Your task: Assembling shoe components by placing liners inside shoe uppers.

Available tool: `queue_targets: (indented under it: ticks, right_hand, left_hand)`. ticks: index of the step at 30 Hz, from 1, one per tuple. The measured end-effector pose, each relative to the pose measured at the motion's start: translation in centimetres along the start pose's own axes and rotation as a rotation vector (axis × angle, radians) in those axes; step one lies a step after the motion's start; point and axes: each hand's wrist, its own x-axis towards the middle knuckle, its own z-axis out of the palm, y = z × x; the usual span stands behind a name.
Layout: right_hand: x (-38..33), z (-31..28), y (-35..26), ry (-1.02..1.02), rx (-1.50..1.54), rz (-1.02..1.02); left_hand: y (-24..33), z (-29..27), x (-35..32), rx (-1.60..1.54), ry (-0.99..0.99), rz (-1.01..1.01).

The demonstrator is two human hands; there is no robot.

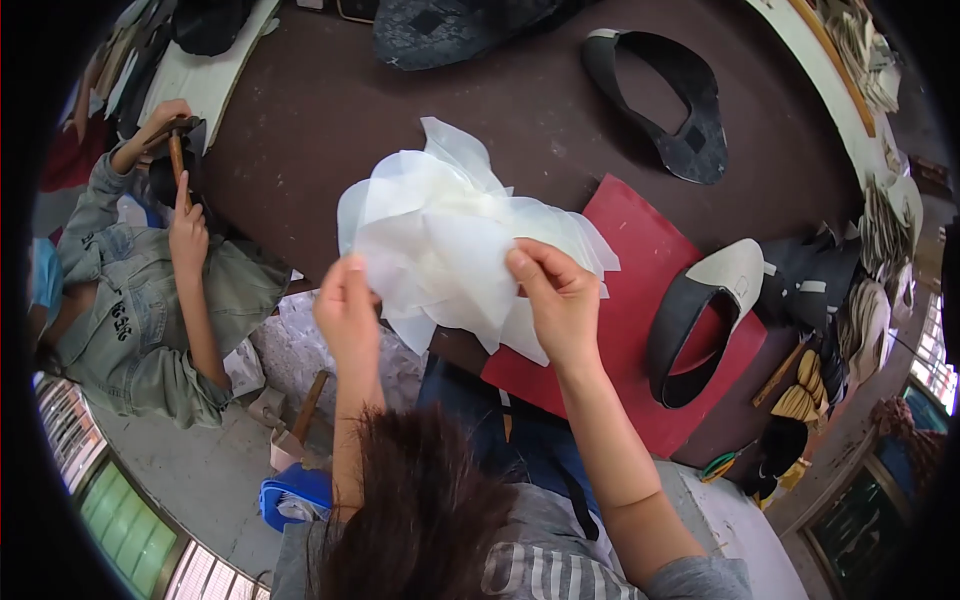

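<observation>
A loose pile of thin, translucent white cut pieces (425,215) with rounded edges lies on the brown table in front of me. My left hand (347,312) pinches the near left edge of one piece between thumb and fingers. On the right side of the same pile, my right hand (562,305) pinches an edge between thumb and forefinger. The pieces overlap, so I cannot tell whether both hands hold the same one. Beside my right hand, a black-and-white shoe upper (675,345) rests on a red sheet (630,235), whose left part the pieces cover.
A black shoe upper (705,130) and dark patterned pieces (440,35) lie farther back on the brown table (290,130). At the left, a co-worker (130,300) grips a wooden-handled hammer (178,160). A blue bin (295,492) stands low left; stacked pieces (885,230) line the right.
</observation>
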Motion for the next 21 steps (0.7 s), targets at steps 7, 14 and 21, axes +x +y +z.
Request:
queue_targets:
  ticks: [7,14,21]
  right_hand:
    - [1.5,2.6,3.0,0.32,-1.233,-0.699]
    - [-2.4,-2.3,-1.6,0.074,-0.92,-0.836]
    - [-4.1,-18.8,-0.9,0.552,-0.52,-0.515]
  left_hand:
    - [3.1,-5.6,-0.2,-0.268,-0.019,-0.042]
    - [4.5,5.6,-6.4,-0.264,-0.337,-0.03]
    - [6.8,19.5,-14.4,0.2,-0.995,0.429]
